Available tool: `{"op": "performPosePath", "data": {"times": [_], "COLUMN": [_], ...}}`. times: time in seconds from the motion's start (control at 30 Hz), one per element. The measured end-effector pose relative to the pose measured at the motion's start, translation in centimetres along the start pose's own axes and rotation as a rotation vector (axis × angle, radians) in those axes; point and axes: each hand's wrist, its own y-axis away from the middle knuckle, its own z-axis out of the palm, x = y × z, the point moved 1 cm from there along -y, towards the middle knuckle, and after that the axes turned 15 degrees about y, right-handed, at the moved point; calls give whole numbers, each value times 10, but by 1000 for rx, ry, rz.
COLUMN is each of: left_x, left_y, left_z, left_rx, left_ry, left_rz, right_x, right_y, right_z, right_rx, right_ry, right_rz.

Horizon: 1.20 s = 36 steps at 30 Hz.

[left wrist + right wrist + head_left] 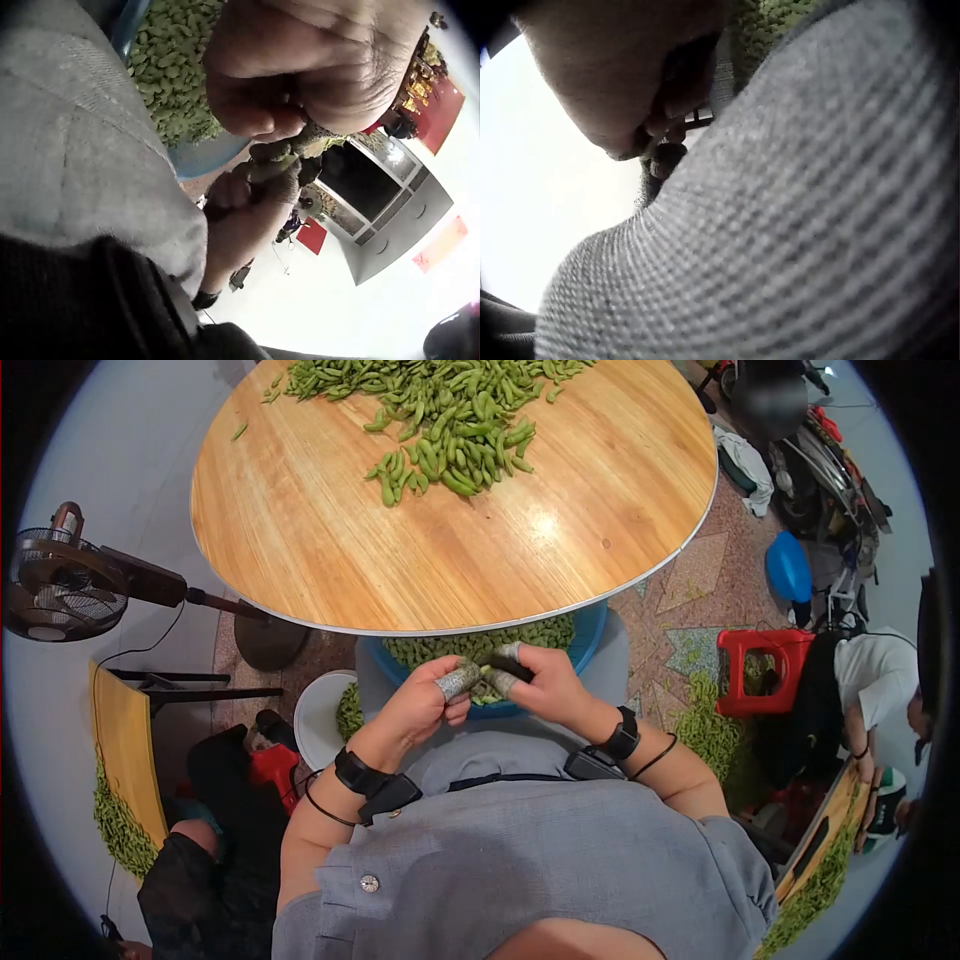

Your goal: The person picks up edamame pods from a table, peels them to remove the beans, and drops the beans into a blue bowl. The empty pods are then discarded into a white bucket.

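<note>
Both hands meet over a blue basin (598, 632) that sits at the lap and holds shelled green soybeans (420, 650). The left hand (425, 698) and the right hand (552, 685) pinch a green soybean pod (271, 171) between their fingertips, which partly cover it. Greyish wraps cover the thumb and some fingers. In the left wrist view, the curled left fingers stand close above the right hand. Grey shirt cloth (780, 210) fills most of the right wrist view.
A heap of pods (450, 440) lies on the round wooden table (300, 540) ahead. A white bucket (318, 725) stands at left, a fan (70, 580) beyond it. At right are a red stool (730, 660), pods on the floor (708, 725) and another seated person (880, 670).
</note>
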Motion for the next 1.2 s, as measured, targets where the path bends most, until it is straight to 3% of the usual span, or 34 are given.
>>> {"op": "performPosePath", "data": {"times": [0.03, 0.1, 0.13, 0.17, 0.2, 0.23, 0.3, 0.37, 0.4, 0.5, 0.53, 0.6, 0.63, 0.73, 0.8, 0.87, 0.93, 1.0, 1.03, 1.1, 1.2], "left_x": [-1, -3, -2, 0, 1, 4, 12, 18, 25, 38, 38, 38, 39, 39, 41, 46, 42, 45, 46, 45, 38], "left_y": [-2, -4, -4, -4, -2, 2, 11, 32, 48, 91, 103, 117, 117, 113, 97, 83, 57, 40, 29, 9, 0], "left_z": [0, -2, -3, -5, -8, -14, -31, -54, -56, -75, -87, -108, -106, -86, -58, -18, -2, 25, 32, 43, 58], "left_rx": [-20, -35, -30, -27, -27, 28, 83, 238, 374, 734, 736, 922, 927, 913, 679, 434, 215, 157, 155, -27, -64], "left_ry": [-52, -96, -264, -433, -430, -597, -761, -1024, -1175, -1496, -1496, -1746, -1745, -1672, -1440, -1435, -1055, -921, -920, -555, -464], "left_rz": [53, 95, 182, 275, 273, 331, 397, 639, 665, 595, 600, 624, 630, 723, 769, 850, 890, 769, 769, 691, 723], "right_x": [-1, 4, 8, 11, 12, 12, 6, -6, -15, -38, -39, -26, -20, 0, 7, -4, -21, -35, -41, -49, -45], "right_y": [-1, -3, -3, -2, -2, 0, 0, -9, -17, -59, -76, -113, -131, -167, -178, -167, -146, -119, -106, -83, -62], "right_z": [-2, -5, -4, -4, -4, -6, -17, -28, -36, -50, -53, -54, -50, -39, -35, -36, -40, -41, -41, -38, -36], "right_rx": [-4, -149, -155, -155, -153, -154, 44, 34, 32, 171, 251, 263, 265, 426, 361, 382, 397, 12, 13, -155, -279], "right_ry": [0, -552, -523, -294, -68, -67, 467, 481, 494, 467, 476, 657, 657, 745, 790, 714, 641, -217, -215, -775, -989], "right_rz": [6, 637, 619, 556, 488, 490, -9, -22, -31, -91, -133, -74, -80, -101, -89, -92, -90, 463, 464, 668, 684]}}
